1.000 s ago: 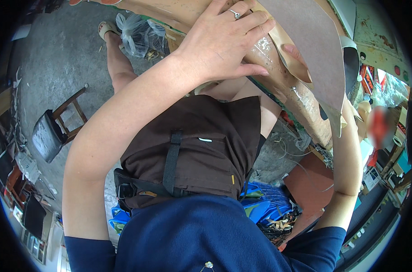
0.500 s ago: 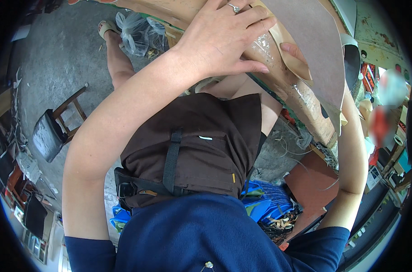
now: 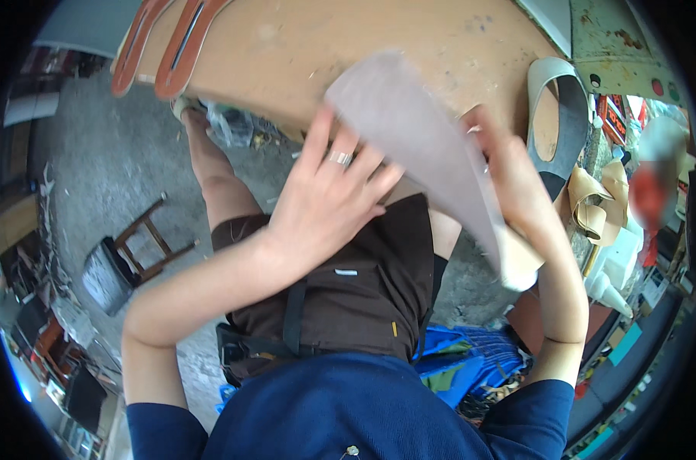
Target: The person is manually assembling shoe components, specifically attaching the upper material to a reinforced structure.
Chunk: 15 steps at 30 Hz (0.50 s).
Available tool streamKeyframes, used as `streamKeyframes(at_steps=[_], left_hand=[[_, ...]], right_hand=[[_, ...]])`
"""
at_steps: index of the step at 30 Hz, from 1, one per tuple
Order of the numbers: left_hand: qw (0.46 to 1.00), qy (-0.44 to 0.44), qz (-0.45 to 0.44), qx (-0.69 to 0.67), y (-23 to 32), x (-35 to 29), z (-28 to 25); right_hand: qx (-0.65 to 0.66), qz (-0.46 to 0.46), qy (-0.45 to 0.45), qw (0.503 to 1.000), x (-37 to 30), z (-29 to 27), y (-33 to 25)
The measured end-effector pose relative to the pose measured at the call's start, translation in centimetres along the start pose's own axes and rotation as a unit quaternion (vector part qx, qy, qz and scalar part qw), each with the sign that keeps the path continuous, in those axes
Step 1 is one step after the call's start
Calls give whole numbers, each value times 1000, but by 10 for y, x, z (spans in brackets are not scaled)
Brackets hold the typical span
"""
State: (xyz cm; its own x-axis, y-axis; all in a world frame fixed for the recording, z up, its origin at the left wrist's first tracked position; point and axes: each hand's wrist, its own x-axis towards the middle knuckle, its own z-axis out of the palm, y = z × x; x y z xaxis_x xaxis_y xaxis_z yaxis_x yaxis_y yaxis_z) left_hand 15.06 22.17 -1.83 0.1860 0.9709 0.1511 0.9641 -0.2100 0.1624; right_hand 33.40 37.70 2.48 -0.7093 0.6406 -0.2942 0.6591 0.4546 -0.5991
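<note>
A curved sheet of grey-mauve leather point(image 3: 409, 123) with a pale cream underside is raised over the near edge of the workbench point(image 3: 287, 54), smeared by motion. At its left edge is my left hand point(image 3: 317, 180), fingers spread and fingertips meeting the leather; a wide ring is on one finger. My right hand point(image 3: 509, 165) grips the right edge with curled fingers, partly hidden behind the sheet. The sheet's narrow end hangs down beside my right forearm. Near that hand, on the bench's right end, lies a grey band-shaped piece with a long oval opening point(image 3: 566, 115).
Two reddish-brown slotted strips point(image 3: 183, 50) overhang the bench's far left edge. Rolled tan leather scraps point(image 3: 593, 203) and a white plastic bottle point(image 3: 612, 268) lie at right, near a green metal machine part point(image 3: 616, 46). A wooden-legged stool point(image 3: 126, 261) lies on the floor at left.
The leather sheet has come away from the bench's front edge and swung left and nearer me. My left hand has moved down and left; my right hand has come out from beneath the sheet.
</note>
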Motion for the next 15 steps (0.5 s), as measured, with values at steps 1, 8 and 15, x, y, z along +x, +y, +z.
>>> streamKeyframes(at_steps=[1, 8, 15], left_hand=[[1000, -3, -12, 16, 4, -1, 4], [996, 29, 70, 38, -12, 10, 14], [998, 16, 64, 8, -14, 8, 21]], right_hand=[[-19, -9, 11, 1000, -2, 0, -4], [10, -108, 125, 986, 24, 12, -12], [7, -94, 120, 988, 47, 24, -12]])
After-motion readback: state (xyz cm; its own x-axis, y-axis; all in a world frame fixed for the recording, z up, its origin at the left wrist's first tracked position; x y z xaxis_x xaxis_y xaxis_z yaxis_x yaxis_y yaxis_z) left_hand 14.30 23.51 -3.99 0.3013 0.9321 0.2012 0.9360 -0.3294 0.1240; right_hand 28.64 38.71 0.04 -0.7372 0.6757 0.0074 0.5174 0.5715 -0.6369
